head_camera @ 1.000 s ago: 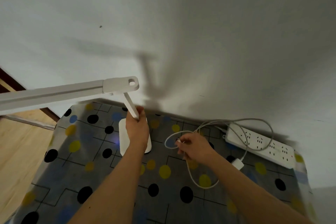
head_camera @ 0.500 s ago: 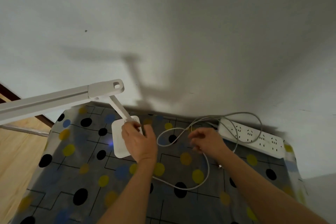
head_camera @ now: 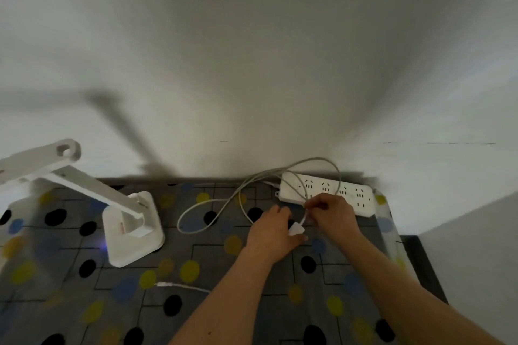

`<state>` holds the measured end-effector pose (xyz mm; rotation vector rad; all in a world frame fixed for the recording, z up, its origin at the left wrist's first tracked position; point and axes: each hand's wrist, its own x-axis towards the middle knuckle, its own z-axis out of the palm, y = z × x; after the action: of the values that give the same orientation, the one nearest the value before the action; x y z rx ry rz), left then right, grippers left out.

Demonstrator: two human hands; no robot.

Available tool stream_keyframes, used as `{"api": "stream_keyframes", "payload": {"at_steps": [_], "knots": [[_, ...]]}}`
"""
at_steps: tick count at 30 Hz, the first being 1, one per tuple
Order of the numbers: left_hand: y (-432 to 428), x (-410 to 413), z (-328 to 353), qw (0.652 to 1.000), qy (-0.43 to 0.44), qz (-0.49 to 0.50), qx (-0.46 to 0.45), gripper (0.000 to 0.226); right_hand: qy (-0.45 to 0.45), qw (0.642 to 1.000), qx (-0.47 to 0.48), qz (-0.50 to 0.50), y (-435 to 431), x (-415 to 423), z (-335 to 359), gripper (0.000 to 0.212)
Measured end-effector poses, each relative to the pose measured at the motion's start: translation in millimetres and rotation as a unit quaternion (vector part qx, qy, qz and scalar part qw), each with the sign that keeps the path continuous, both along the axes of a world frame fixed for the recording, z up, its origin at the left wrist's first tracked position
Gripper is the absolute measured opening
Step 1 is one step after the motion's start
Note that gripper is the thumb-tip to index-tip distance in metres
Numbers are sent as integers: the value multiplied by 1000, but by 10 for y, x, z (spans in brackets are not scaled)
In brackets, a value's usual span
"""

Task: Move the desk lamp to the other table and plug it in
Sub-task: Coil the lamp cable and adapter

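The white desk lamp [head_camera: 131, 227] stands by itself on the dotted grey tablecloth [head_camera: 84, 302] at the left, its arm slanting up to the left edge. My left hand [head_camera: 270, 235] grips the white power adapter [head_camera: 296, 230] at the middle of the table. My right hand [head_camera: 332, 213] pinches the white cable [head_camera: 207, 204] just where it enters the adapter. The cable loops back toward the wall. Its small free plug end [head_camera: 162, 284] lies on the cloth near my left forearm. A white power strip [head_camera: 330, 190] lies against the wall just beyond my right hand.
The table stands against a white wall. Its right edge drops to a dark strip [head_camera: 420, 266] beside another wall.
My left hand has let go of the lamp and crossed right to grip the adapter. My right hand has shifted to the cable at the adapter. The view has swung right.
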<state>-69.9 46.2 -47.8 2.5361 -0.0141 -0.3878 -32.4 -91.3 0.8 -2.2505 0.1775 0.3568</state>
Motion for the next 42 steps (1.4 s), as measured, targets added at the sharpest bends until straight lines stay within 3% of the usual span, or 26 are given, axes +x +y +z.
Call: {"api": "stream_keyframes", "payload": {"at_steps": [4, 9, 13, 17, 23, 25, 27, 32, 34, 38, 42], "knots": [[-166, 78, -73, 996, 33, -40, 76, 63, 4, 1000, 1, 19, -134, -25, -59, 23], [-216, 158, -74, 992, 38, -32, 119, 32, 5, 1000, 2, 30, -208, -34, -104, 32], [-75, 232, 82, 990, 132, 3, -41, 43, -36, 996, -45, 63, -212, 35, -37, 43], [167, 252, 435, 963, 164, 57, -205, 43, -92, 980, -93, 149, -84, 121, 139, 62], [603, 183, 1107, 930, 190, 40, -313, 47, -212, 955, -88, 189, 258, 238, 651, 90], [701, 151, 1293, 926, 175, 37, -331, 48, -206, 946, -72, 241, 385, 271, 818, 83], [794, 122, 1482, 921, 154, 36, -355, 42, -173, 944, -22, 279, 488, 289, 962, 62], [988, 44, 1802, 926, 66, 55, -368, 38, -142, 958, 80, 238, 645, 259, 1243, 17], [1012, 36, 1872, 904, 17, 99, -416, 37, -131, 962, 72, 227, 707, 224, 1282, 13], [1047, 65, 2015, 826, -59, 183, -530, 35, -120, 964, 70, 228, 845, 67, 1242, 18], [1086, 81, 2078, 819, -98, 223, -520, 39, -80, 956, 102, 264, 975, -111, 1226, 29]]}}
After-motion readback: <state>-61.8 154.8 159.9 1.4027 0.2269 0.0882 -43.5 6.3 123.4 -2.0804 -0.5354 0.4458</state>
